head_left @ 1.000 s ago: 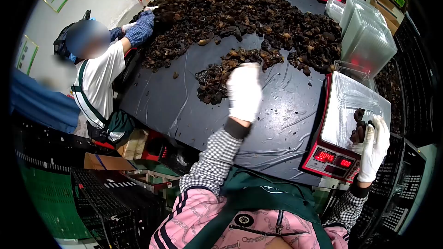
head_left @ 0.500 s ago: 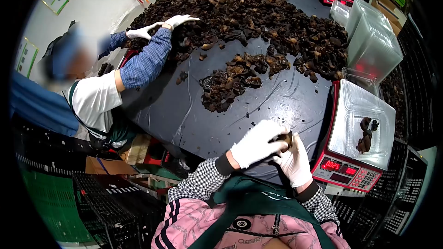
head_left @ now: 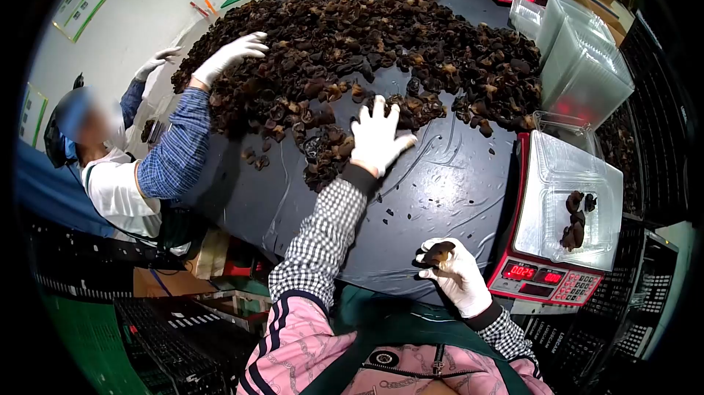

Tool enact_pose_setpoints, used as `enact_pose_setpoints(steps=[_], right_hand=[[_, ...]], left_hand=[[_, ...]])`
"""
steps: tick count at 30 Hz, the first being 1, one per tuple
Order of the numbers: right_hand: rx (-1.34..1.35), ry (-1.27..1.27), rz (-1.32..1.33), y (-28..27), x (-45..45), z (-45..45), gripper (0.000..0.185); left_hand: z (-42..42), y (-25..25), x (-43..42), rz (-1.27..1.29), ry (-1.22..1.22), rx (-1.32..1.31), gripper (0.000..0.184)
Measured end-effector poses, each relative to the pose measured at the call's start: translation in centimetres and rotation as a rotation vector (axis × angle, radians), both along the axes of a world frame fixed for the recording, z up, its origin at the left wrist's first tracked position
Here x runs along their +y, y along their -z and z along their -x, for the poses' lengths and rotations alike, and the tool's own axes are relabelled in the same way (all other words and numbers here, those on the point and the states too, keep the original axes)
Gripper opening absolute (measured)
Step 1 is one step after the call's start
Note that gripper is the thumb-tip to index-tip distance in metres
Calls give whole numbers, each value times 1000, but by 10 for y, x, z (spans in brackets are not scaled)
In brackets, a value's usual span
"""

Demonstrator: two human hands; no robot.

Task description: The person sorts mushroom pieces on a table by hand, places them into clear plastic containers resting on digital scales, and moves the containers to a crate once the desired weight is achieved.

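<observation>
In the head view, my left hand (head_left: 378, 136) is spreading wide at 12 o'clock, by the dark pieces (head_left: 330, 147); my right hand (head_left: 460, 275), at 5, is holding 1 brown piece (head_left: 438, 253). 1 of 2 red scales (head_left: 507, 252) is reading 0.025.

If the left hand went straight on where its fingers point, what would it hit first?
The white-gloved left hand would probably meet dark brown, curled pieces just beyond its fingertips, though its height above them is unclear.
</observation>
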State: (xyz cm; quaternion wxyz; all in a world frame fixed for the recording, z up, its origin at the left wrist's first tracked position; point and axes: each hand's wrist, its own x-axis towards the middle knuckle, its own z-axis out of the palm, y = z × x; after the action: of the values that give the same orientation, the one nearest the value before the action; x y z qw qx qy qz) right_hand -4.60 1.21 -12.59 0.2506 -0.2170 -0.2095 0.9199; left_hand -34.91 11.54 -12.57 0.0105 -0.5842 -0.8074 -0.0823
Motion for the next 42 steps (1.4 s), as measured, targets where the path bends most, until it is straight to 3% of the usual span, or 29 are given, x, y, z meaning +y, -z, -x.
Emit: enact_pose_setpoints(steps=[4,7,9,11,14,16,20,23,25,28,31,32,33,34,35,36,37,38,39,42], right_hand=[[15,30,40,-11,2,-3,33],[19,79,59,-5,1,-4,16],[49,106,71,13,1,-6,12],[-1,111,75,9,1,-4,11],[-20,81,38,7,1,-6,11],[-9,73,57,3,1,-7,29],[-18,19,55,5,0,-8,39],[-54,-19,47,3,2,-7,38],[-76,-37,41,2,3,-8,37],[-103,-62,37,4,1,-9,37],[-98,-68,23,6,0,-9,36],[-93,-69,18,6,-1,-10,36],[-93,-69,18,6,-3,-10,35],[-95,-68,17,5,-4,-11,35],[-97,-65,13,4,-3,-11,35],[-104,-65,-1,2,-3,-12,34],[-111,-65,-14,1,-3,-14,34],[-119,-63,-27,0,-3,-16,34],[-117,-57,-32,0,-3,-17,34],[-99,-54,-42,7,-3,-20,34]], left_hand=[[-40,-14,-41,86,205,-32,86],[-61,-44,-59,227,340,-9,70],[-52,-54,-45,79,387,-129,46],[-28,-36,-3,-22,301,-286,34],[-5,-16,50,-134,48,-172,46],[-2,-9,76,-13,-75,-177,69],[-32,-2,89,91,27,-188,80],[-54,0,75,-9,102,-227,61],[-63,10,63,-209,160,-69,33],[-72,19,41,-213,294,-176,14],[-74,-13,13,-154,479,-416,22],[-58,-11,21,-304,659,-238,26],[-50,-34,26,-244,465,-240,23],[-23,-3,42,-441,316,-168,22],[-3,-15,52,-306,143,-113,22],[16,-2,57,-402,-22,-39,26],[30,0,57,-298,-167,52,35],[49,13,61,-199,-230,39,41],[62,27,61,-259,-221,78,37],[92,44,65,-304,-7,-92,25]])
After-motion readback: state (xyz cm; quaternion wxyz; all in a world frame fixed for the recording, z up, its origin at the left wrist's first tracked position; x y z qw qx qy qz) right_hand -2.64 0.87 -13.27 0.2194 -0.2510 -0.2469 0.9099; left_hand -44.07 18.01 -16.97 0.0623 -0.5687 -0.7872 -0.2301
